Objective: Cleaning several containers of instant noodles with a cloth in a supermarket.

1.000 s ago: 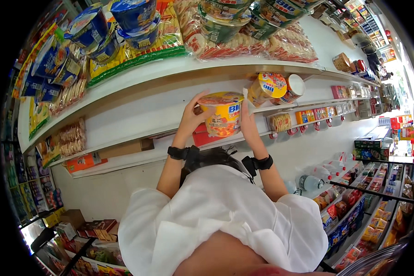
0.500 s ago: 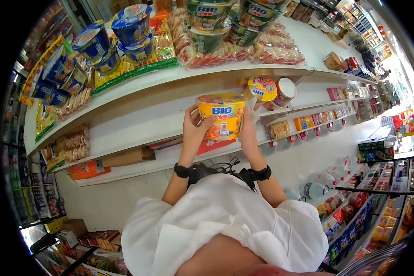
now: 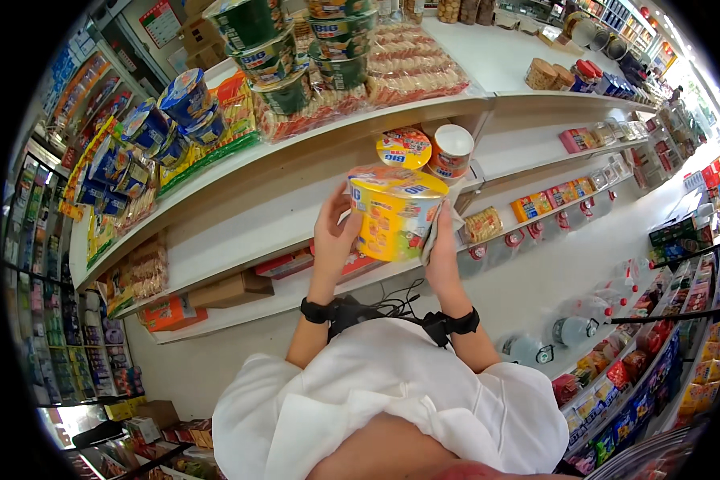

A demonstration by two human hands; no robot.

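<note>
While left hand point(image 3: 335, 230) grips yellow tub point(image 3: 392, 222) | right hand point(image 3: 443, 254) holds cloth point(image 3: 432, 238) against it

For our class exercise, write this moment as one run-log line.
left hand: grips yellow tub | right hand: presses pale cloth against tub | shelf beyond: yellow-lidded cup, white-topped cup

Held round tub point(image 3: 388, 222): yellow, orange patches, blue lettering. Shirt point(image 3: 392, 360): plain white. 2 wristbands point(image 3: 316, 311): black. Stacked tubs point(image 3: 268, 62): green.
</note>
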